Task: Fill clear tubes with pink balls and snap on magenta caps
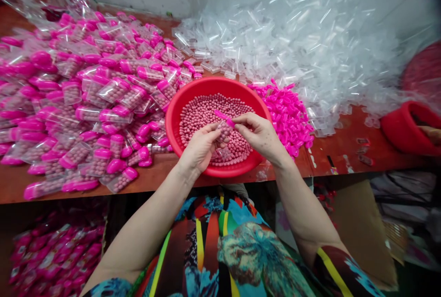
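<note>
Over a red basin (174, 124) full of small pink beads (203, 108), both my hands meet at one small container. My left hand (203, 146) is closed around a clear plastic container (224, 132) with pink beads inside. A bright pink flip-top cap (223, 115) sits at its upper end, its lid tilted up to the left. My right hand (258, 132) pinches the cap from the right side. Just under the left fingers another clear piece shows, partly hidden by them. Loose pink caps (285, 115) lie heaped right of the basin.
A large pile of filled, pink-capped containers (99, 104) covers the left of the red-brown table (347, 150). Clear empty containers (292, 35) are heaped at the back right. A second red basin (396, 127) stands far right, a hand beside it. More pink packages (58, 260) lie below left.
</note>
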A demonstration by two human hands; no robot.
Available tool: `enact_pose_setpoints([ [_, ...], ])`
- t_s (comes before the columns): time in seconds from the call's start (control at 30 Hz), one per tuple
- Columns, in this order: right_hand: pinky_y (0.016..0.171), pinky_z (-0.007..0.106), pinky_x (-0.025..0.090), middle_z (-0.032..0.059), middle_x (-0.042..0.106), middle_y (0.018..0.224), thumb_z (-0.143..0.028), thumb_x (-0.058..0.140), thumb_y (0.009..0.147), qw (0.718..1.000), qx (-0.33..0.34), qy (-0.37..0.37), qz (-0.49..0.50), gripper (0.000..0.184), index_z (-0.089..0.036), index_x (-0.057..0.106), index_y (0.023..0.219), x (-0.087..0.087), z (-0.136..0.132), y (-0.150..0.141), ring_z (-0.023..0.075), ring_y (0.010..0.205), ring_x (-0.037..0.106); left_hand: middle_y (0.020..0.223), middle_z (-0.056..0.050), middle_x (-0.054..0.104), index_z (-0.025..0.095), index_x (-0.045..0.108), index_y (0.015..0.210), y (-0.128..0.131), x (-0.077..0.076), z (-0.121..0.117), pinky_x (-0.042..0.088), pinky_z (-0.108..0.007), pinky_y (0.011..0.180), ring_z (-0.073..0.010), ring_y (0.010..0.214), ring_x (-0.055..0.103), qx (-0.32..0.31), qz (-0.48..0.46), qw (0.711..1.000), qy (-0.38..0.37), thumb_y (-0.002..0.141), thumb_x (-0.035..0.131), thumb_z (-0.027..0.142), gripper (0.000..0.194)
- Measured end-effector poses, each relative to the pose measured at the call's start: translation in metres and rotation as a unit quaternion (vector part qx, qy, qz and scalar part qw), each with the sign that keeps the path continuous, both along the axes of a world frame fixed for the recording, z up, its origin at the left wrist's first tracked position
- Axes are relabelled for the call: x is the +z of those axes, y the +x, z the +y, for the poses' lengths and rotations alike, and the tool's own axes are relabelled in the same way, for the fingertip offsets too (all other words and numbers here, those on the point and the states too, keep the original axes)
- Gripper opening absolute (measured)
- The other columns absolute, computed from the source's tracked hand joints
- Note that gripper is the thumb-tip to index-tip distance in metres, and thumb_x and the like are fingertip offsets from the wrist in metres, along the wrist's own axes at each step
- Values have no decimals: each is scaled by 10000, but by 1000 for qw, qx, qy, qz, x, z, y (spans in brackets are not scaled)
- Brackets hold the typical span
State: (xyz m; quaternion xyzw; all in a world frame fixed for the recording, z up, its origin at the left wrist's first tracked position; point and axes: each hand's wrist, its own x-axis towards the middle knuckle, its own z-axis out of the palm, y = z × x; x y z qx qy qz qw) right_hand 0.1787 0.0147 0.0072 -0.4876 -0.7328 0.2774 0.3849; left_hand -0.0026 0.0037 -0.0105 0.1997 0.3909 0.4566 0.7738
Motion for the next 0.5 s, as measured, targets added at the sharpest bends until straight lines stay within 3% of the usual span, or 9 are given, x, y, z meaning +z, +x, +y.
enact_pose_setpoints([
  [0.13, 857, 358, 564, 43, 748, 983, -191, 644, 934, 998, 47, -30, 6, 136, -217, 739, 1026, -2, 0, 5, 190, 938, 703, 783, -35, 705, 97, 733, 948, 2, 1, 0, 467, -206, 600, -85, 632, 605, 14, -3, 1000, -2, 835, 631, 50, 160],
  [0.23, 919, 402, 558, 82, 732, 1054, -159, 594, 954, 996, 56, 41, -52, 176, -210, 738, 1042, -8, 4, 8, 218, 1014, 691, 809, -50, 716, 93, 723, 932, 2, 2, 1, 480, -211, 609, -93, 648, 617, 17, -8, 1000, -12, 825, 641, 51, 141],
  [0.33, 975, 464, 535, 123, 716, 1101, -148, 549, 965, 988, 1, 118, -103, 220, -203, 744, 1050, -17, 7, 8, 257, 1080, 664, 851, -64, 732, 106, 709, 928, 0, 2, 2, 497, -222, 626, -108, 679, 642, 12, -11, 1000, -10, 820, 662, 74, 122],
  [0.4, 962, 456, 543, 111, 724, 1071, -170, 566, 966, 991, -38, 111, -66, 202, -210, 745, 1052, -21, 8, 6, 247, 1049, 672, 892, -71, 743, 115, 704, 957, -1, 1, 2, 513, -232, 655, -119, 718, 664, 9, -14, 1000, -4, 823, 653, 72, 150],
  [0.5, 924, 400, 563, 62, 753, 1042, -235, 635, 951, 996, -56, 16, 70, 162, -227, 743, 1071, -22, 6, -3, 203, 991, 699, 889, -64, 743, 117, 708, 976, -1, 0, 1, 530, -244, 709, -122, 744, 677, 3, -24, 1000, 4, 823, 680, 85, 159],
])
